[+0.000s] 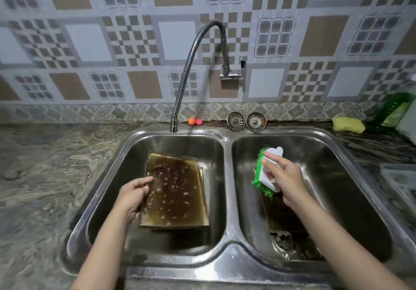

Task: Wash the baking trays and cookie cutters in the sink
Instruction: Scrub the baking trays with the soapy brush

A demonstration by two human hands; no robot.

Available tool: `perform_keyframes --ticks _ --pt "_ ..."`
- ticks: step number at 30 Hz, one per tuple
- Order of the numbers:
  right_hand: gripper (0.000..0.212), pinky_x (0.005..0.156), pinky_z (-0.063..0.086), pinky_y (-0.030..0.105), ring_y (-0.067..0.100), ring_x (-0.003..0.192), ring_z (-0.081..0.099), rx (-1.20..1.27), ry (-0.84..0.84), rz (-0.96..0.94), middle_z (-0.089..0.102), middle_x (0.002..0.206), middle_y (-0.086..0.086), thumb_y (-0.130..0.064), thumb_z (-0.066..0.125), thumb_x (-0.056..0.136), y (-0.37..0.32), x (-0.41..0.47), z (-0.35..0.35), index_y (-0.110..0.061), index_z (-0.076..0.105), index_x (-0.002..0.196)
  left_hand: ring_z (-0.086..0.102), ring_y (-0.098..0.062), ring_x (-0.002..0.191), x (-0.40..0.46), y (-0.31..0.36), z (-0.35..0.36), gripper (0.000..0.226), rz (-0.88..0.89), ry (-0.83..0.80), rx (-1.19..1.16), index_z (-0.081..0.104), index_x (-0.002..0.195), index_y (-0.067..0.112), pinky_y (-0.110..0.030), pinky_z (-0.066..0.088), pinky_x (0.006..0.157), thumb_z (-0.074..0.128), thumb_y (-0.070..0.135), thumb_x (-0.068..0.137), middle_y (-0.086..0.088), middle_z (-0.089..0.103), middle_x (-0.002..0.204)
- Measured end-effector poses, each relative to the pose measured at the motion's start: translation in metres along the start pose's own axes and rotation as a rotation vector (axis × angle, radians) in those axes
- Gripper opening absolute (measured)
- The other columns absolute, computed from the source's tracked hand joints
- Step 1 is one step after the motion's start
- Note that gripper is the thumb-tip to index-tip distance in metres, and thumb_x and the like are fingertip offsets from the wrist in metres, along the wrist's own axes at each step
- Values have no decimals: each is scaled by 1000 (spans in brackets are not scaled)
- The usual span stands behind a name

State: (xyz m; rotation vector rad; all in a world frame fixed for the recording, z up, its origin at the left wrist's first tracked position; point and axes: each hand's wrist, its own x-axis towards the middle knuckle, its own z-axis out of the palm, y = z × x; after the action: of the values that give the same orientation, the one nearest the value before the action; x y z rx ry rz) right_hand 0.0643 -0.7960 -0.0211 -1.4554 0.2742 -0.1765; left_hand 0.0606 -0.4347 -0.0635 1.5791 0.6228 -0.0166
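A brown, stained baking tray (175, 190) stands tilted in the left basin of the steel double sink (227, 199), on top of another tray whose edge shows at its right side. My left hand (132, 196) grips the tray's left edge. Over the right basin, my right hand (284, 177) holds a white scrub brush with green bristles (264, 177), bristles facing left. Another dark tray (283, 217) lies in the right basin under that hand. No cookie cutters are visible.
A flexible metal faucet (191, 64) ends over the left basin's back edge. Two sink strainers (246, 121) and two small orange and pink balls (195, 121) sit behind the sink. A yellow sponge (347, 124) and a green bottle (396, 109) sit at the right.
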Motion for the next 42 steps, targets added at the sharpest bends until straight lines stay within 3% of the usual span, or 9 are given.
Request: perform_keyframes --ticks 4,8,15,22,26,28,31,35,42 --pt "26 55 44 6 3 67 55 -39 31 13 63 93 5 -12 68 86 15 -1 8 -14 69 112 64 -27 88 39 -18 -9 39 -81 22 123 70 93 15 -35 53 78 44 -12 87 -19 68 105" --pt "26 50 42 7 -3 52 54 -65 70 32 64 79 -3 -10 69 85 26 -8 2 -14 69 111 65 -26 83 62 -34 -1 37 -173 21 101 68 105 13 -34 54 69 41 -7 92 -16 67 102" --pt "30 41 34 10 17 60 44 -147 149 49 57 74 10 -12 67 87 35 -10 -32 -11 68 116 62 -28 89 77 -41 23 36 -178 -88 290 64 105 15 -36 51 86 39 -5 91 -11 66 100" --pt "39 40 37 9 11 64 50 -201 217 65 60 107 9 -16 69 86 39 6 -63 -17 64 124 59 -8 85 31 10 109 25 263 -126 350 61 112 12 -9 44 67 54 3 90 4 61 96" --pt "49 60 54 18 17 96 61 -235 267 44 61 123 1 -18 77 78 39 11 -79 -20 62 125 55 6 71 -25 31 197 19 434 -379 278 63 104 13 -4 42 66 57 5 89 9 60 85" --pt "51 89 56 39 20 109 62 -254 267 39 62 126 0 -21 81 73 37 13 -89 -24 64 122 55 -2 79 -37 17 240 19 321 -497 324 62 105 14 -11 42 73 58 7 88 7 58 89" --pt "51 100 49 43 17 112 61 -257 258 7 64 125 -1 -20 82 72 31 12 -106 -22 65 120 53 -14 84 -43 -17 285 16 42 -608 423 52 100 14 -16 41 69 54 5 87 -2 55 92" --pt "50 91 49 37 21 111 62 -306 204 -22 65 119 -10 -24 82 73 24 7 -141 -24 65 120 53 -17 92 -41 -58 314 13 -117 -593 598 52 89 14 -24 45 82 57 3 85 -7 55 100" --pt "46 87 54 38 13 111 61 -358 50 22 58 107 -27 -27 79 74 10 2 -213 -33 65 117 62 -26 83 -51 -87 349 12 -113 -253 694 63 85 7 -27 45 68 67 14 77 -12 65 90"
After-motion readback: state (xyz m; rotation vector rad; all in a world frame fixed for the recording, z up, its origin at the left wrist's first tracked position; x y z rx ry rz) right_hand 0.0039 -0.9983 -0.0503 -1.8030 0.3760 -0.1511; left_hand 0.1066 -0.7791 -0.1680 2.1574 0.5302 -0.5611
